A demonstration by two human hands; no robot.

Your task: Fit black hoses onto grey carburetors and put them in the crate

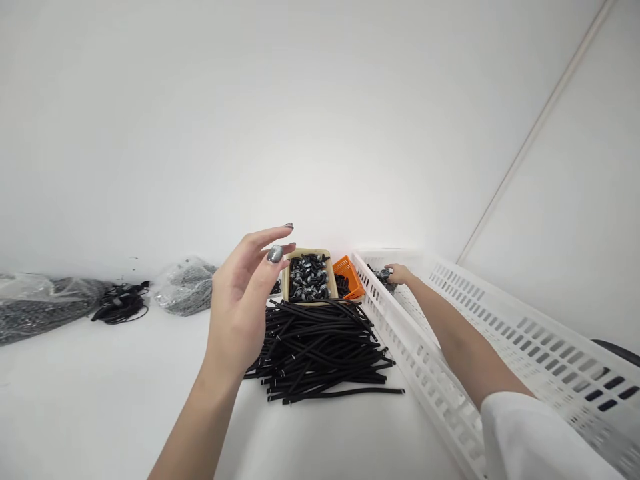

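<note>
My left hand (245, 293) is raised over the white table, its thumb and fingers apart and nothing between them. Below and right of it lies a loose pile of black tubes or cords (320, 347) with light tips. My right hand (399, 274) reaches into the far end of a long white slotted plastic basket (410, 333). Its fingers are bent at dark grey and black parts (383, 275) there; what exactly they grip is too small to make out. Behind the tubes stands a cream tray (286, 283) of small black and grey fittings.
An orange basket (356, 280) with black pieces leans between the cream tray and the white basket. Along the wall at left lie a clear bag of grey parts (185, 290), a black cord bundle (121, 303) and a larger filled bag (47, 310). A white wall (320, 120) rises behind.
</note>
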